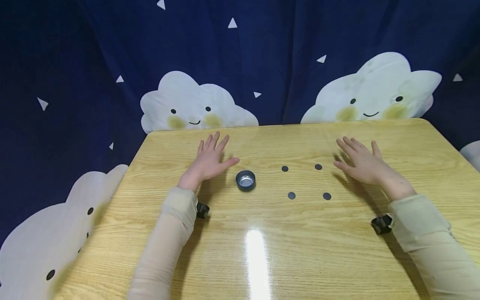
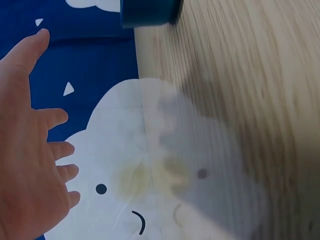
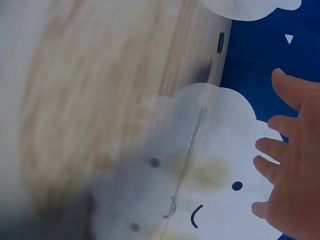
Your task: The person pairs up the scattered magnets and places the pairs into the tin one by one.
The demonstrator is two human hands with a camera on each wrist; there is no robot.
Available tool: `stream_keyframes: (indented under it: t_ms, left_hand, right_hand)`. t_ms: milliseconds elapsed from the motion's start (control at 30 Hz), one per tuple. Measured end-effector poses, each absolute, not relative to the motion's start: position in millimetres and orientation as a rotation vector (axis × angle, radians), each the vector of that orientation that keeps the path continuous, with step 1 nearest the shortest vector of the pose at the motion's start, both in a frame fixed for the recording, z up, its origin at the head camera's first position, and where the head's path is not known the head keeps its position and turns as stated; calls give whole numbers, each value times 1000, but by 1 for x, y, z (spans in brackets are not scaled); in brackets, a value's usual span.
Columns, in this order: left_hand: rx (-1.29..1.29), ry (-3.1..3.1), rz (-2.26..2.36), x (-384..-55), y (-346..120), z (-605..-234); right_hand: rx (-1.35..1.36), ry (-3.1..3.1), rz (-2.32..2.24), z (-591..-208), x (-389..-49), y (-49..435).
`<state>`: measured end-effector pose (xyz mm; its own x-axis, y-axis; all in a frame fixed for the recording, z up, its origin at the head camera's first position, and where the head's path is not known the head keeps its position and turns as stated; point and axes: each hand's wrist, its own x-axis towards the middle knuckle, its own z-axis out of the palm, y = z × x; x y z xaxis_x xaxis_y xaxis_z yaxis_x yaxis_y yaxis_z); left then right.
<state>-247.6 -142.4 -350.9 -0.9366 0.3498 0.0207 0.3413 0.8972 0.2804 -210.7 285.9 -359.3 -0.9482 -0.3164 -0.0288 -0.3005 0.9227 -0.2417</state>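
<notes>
My left hand is spread above the table with straight fingers and holds nothing. Just right of its thumb stands a small round dark tin, its shiny inside facing up; the left wrist view catches the tin's side at the top edge. On the right, my right hand hovers with its fingers extended, also holding nothing. Between the hands lie several flat dark discs: a back left one, a back right one, a front left one and a front right one, the right ones nearest my right hand.
The wooden table ends at the back against a dark blue curtain printed with white clouds and triangles. A bright light reflection lies near the table's front middle. Each wrist carries a small black camera, the left camera and the right camera.
</notes>
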Motion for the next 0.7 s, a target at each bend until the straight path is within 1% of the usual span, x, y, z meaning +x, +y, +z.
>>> stream_keyframes:
  t_ms: [367,700]
  left_hand:
    - [624,3004,453,-250,-121,-354]
    - [638,2986,467,-249,-108,-357]
  right_hand:
    - [-490,2948,-386,-359,-213,281]
    - [-515,2930,-395,-358,-217,274]
